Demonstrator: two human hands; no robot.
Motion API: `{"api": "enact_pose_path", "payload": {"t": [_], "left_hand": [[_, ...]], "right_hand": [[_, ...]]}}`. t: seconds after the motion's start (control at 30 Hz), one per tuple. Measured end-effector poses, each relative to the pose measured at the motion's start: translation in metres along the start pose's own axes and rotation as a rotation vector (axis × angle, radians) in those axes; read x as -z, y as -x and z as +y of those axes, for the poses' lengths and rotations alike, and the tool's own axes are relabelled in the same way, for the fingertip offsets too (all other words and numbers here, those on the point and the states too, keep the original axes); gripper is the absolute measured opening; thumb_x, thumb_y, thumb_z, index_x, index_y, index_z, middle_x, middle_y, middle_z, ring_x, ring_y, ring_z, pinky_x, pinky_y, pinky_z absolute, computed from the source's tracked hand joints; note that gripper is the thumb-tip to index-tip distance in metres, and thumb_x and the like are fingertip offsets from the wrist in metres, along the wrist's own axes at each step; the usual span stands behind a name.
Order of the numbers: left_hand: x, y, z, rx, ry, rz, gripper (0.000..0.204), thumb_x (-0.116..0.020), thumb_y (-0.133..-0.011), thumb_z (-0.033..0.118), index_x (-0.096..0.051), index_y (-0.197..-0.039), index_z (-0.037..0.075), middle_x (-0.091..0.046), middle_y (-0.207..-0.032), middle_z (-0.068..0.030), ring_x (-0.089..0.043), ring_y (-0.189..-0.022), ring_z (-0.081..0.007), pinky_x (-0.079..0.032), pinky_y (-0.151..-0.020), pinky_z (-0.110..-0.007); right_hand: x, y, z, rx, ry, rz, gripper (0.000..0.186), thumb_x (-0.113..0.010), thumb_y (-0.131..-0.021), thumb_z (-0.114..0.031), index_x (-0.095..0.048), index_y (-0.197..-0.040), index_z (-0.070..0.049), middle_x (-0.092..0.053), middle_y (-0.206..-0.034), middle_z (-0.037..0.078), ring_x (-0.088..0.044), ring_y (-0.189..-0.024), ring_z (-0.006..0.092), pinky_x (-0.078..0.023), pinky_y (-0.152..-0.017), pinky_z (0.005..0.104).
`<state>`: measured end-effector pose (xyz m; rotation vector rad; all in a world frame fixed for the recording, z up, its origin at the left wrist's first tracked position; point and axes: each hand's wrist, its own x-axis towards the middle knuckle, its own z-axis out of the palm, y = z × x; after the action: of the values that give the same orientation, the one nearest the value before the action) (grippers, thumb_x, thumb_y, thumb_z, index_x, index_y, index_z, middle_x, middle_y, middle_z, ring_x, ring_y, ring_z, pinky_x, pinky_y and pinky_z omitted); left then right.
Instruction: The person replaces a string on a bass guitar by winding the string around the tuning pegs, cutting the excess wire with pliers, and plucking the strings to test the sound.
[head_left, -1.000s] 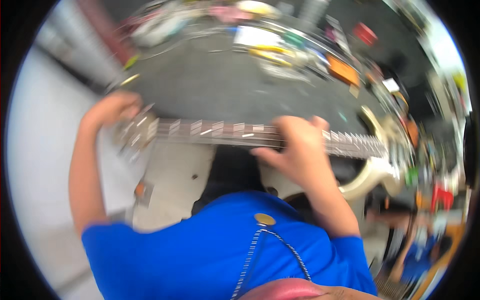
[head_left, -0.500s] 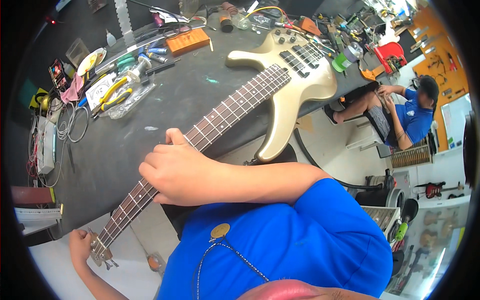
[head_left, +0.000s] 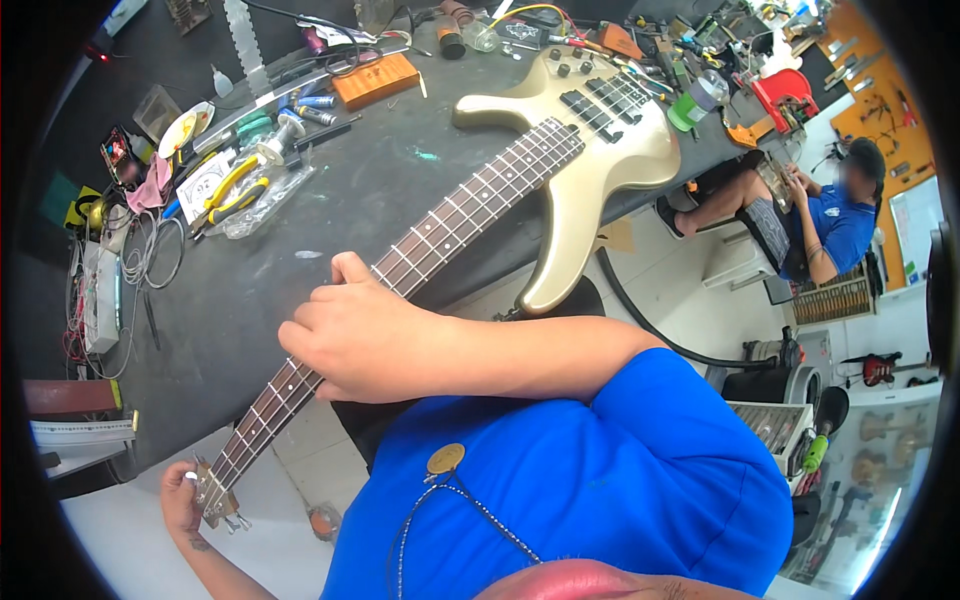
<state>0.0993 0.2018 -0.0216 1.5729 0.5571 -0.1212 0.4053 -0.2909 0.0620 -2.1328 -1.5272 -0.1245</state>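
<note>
A gold-coloured electric bass guitar point(head_left: 575, 225) slants across the bench edge, its body at the far right and its headstock near the lower left. My right hand point(head_left: 355, 330) lies closed over the middle of the dark fretted neck point(head_left: 470, 215), hiding the strings and frets beneath. At the headstock point(head_left: 215, 495), my left hand point(head_left: 181, 497) has its fingers curled around a tuning peg, mostly hidden by the fingers. More metal tuning pegs point(head_left: 238, 523) stick out on the headstock's other side.
The dark workbench point(head_left: 370, 190) holds yellow-handled pliers point(head_left: 235, 195), a wooden block point(head_left: 377, 80), cables point(head_left: 150, 260) and a green-and-clear bottle point(head_left: 697, 100). A seated co-worker point(head_left: 835, 215) in blue handles a small object at the right. A black hose point(head_left: 640, 320) runs over the floor.
The headstock and my left hand have shifted slightly up and right in the picture, and a small pale spot now shows at my left fingers. My right hand stays on the neck. The co-worker's hands have moved.
</note>
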Motion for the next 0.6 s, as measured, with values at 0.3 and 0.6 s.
{"api": "enact_pose_path", "payload": {"t": [0.3,0.6], "left_hand": [[0.011,-0.011,0.0,-0.066,-0.19,0.059,0.016,-0.077,-0.096,0.012,-0.072,-0.109,0.004,-0.073,-0.104,-0.0034,-0.066,-0.096,-0.0145,-0.053,-0.09,-0.032],[-0.085,-0.03,0.117,-0.245,-0.555,-0.052,0.027,-0.071,-0.095,0.004,-0.074,-0.121,-0.005,-0.069,-0.1,-0.0057,-0.065,-0.094,-0.016,-0.052,-0.091,-0.031]], "right_hand": [[0.0,0.003,0.001,0.015,0.002,0.02,0.041,-0.092,-0.077,-0.034,-0.065,-0.096,-0.009,-0.067,-0.088,0.007,-0.069,-0.093,0.0271,-0.04,-0.097,0.0482],[-0.005,0.004,-0.001,0.014,0.011,0.061,0.042,-0.092,-0.078,-0.035,-0.064,-0.094,-0.008,-0.067,-0.088,0.007,-0.069,-0.094,0.0281,-0.04,-0.098,0.0498]]}}
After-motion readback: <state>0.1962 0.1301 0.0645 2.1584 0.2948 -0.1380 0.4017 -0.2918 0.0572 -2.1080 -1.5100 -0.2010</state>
